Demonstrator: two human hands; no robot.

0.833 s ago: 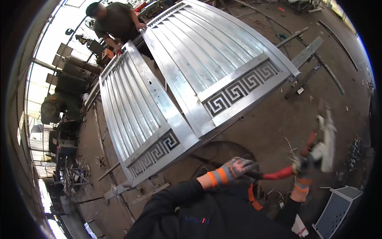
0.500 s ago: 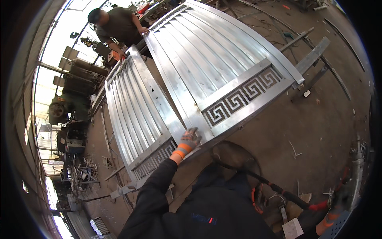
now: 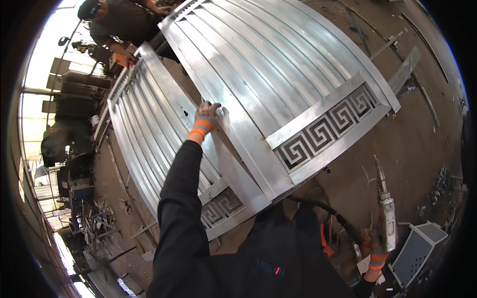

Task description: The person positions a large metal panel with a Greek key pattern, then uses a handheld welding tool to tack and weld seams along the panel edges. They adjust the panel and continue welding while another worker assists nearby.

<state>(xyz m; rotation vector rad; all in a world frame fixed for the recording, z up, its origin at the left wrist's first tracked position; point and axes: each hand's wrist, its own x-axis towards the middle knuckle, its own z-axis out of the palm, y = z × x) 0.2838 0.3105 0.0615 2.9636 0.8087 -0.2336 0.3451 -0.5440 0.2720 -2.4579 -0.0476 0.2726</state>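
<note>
Ribbed steel gate panel point(image 3: 278, 69) under gloved left hand point(image 3: 205, 119)

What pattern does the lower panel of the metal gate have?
A Greek-key meander pattern, silver on dark, on the lower panel of the metal gate; head view.

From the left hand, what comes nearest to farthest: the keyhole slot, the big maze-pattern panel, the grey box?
From the left hand:
1. Keyhole slot, just to its left on the gate frame.
2. Big maze-pattern panel, to the right.
3. Grey box, far lower right on the floor.

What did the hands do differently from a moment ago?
The left hand left the tool, reached up and now rests on the right gate panel's frame. The right hand swung the welding torch down to the side. Both gate panels and the other person stayed put.
</note>
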